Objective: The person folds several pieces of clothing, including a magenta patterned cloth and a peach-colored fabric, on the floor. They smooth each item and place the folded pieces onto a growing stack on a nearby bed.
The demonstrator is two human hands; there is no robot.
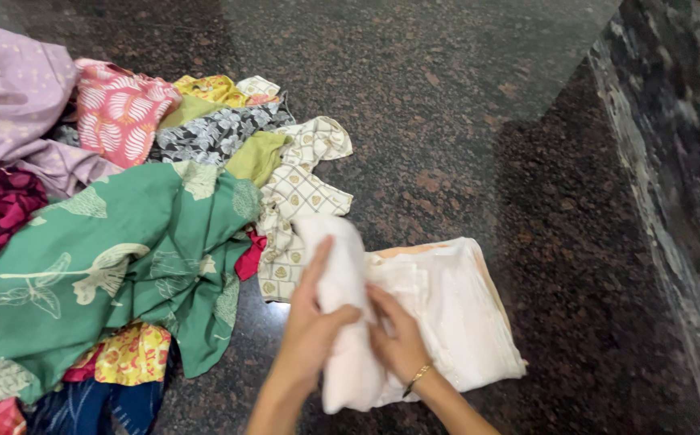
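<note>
While the dark speckled granite floor (463, 105) lies bare ahead and to your right, up to the polished stone wall (672, 161), your left side is crowded by the heap of printed clothes (124, 225), its green leaf-print cloth (108, 258) nearest you. Your white garment (447, 314) lies partly folded on the floor just beside that heap. It looks light, soft and limp, likely to sag wherever unsupported, so take it along a folded edge. Your left hand (314, 322) grasps the rolled-up fold, and your right hand (398, 338), with a thin bangle (419, 377), pinches the cloth beside it.
</note>
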